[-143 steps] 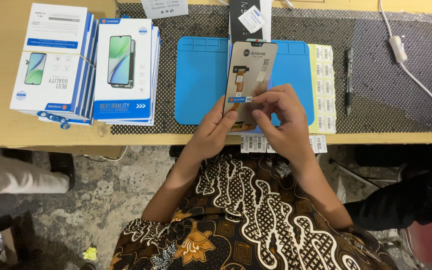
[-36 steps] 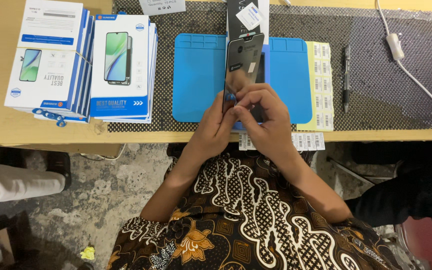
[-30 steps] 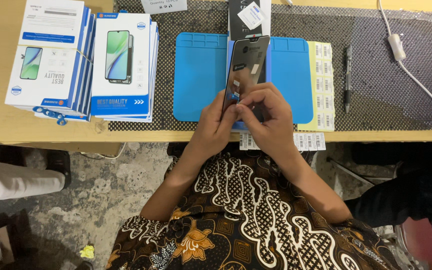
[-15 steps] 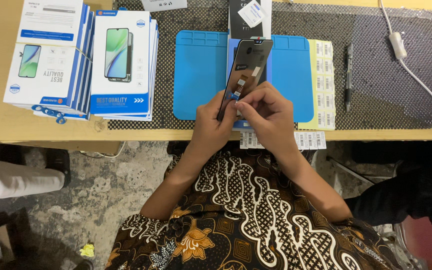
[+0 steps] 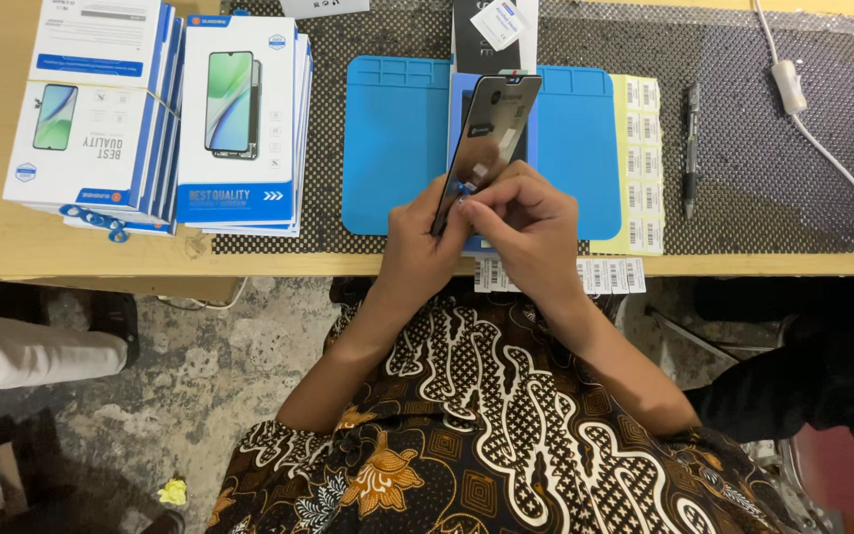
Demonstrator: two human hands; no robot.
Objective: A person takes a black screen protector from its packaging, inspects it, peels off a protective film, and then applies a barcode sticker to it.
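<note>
A dark phone screen panel (image 5: 491, 129) stands tilted over the blue work mat (image 5: 392, 148). My left hand (image 5: 417, 247) grips its lower left edge. The fingers of my right hand (image 5: 526, 222) pinch a small blue tab (image 5: 465, 188) at the panel's lower end. Both hands meet just above the table's front edge.
Two stacks of white and blue phone-part boxes (image 5: 165, 114) sit at the left. Yellow label sheets (image 5: 635, 148) lie right of the mat, a pen (image 5: 691, 148) beside them. A white cable (image 5: 803, 109) crosses the far right. A label strip (image 5: 595, 275) hangs off the table edge.
The panel has been turned from its tan back side to a darker, more edge-on tilt. My right fingers have moved onto the small blue tab at its lower end.
</note>
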